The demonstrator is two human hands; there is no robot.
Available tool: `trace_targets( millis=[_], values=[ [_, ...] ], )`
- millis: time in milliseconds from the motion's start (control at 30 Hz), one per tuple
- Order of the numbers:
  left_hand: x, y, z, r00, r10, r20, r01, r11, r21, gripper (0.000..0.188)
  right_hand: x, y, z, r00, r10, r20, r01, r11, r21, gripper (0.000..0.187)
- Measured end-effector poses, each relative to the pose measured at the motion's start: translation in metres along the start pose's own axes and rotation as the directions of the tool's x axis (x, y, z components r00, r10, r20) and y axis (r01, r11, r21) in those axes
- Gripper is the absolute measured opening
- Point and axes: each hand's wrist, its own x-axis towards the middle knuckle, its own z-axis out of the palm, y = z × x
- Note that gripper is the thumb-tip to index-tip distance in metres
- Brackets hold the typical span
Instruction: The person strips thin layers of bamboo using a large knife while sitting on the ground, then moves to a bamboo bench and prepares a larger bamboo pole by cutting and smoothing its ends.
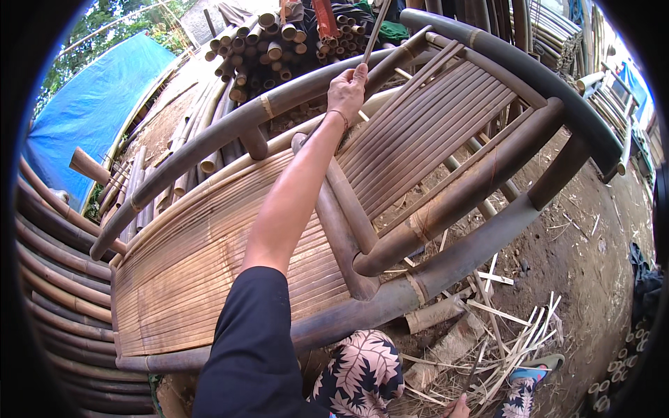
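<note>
A long bamboo lounge chair (230, 258) with a slatted seat and a slatted backrest (425, 132) lies across the view. My left arm reaches over it. Beside the far rail, my left hand (346, 92) is closed around a thin bamboo strip (376, 35), which rises past the top edge of the picture. My right hand (458, 406) is low at the bottom edge, only partly in view. It is closed on what looks like a slim dark knife (476, 359), pointing upward, its handle hidden by the fingers.
Thin pale bamboo strips (519, 348) lie scattered on the dirt floor by my sandalled foot (536, 369), near a wooden block (446, 352). Cut bamboo poles (261, 45) are stacked behind the chair. Curved dark poles (63, 279) crowd the left; a blue tarp (90, 104) hangs beyond.
</note>
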Motion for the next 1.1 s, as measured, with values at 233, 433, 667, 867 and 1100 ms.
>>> trace_targets(
  millis=[233,433,667,867,1100],
  values=[
    [0.0,-0.016,0.032,0.971,0.132,0.202,-0.233,0.72,0.654,0.045,-0.006,-0.029,0.013,0.998,0.059,-0.01,-0.057,0.99,0.132,0.06],
    [0.004,-0.024,0.009,0.841,-0.149,0.52,-0.432,0.396,0.81,0.052,-0.009,-0.02,-0.006,0.974,0.228,0.01,-0.217,0.912,0.349,0.056],
    [-0.226,0.179,0.143,0.686,0.514,0.514,-0.555,0.827,-0.088,0.024,-0.016,-0.028,-0.029,0.972,0.229,0.052,-0.213,0.763,0.611,0.052],
    [-0.402,0.061,0.294,-0.001,0.01,1.0,-0.851,0.525,-0.006,0.023,-0.016,0.0,-0.044,0.974,0.225,0.012,-0.154,0.627,0.764,0.051],
    [-0.427,-0.136,0.331,0.179,-0.259,0.949,-0.961,0.159,0.225,0.02,-0.016,0.001,-0.059,0.978,0.207,-0.026,-0.103,0.59,0.801,0.046]
  ],
)
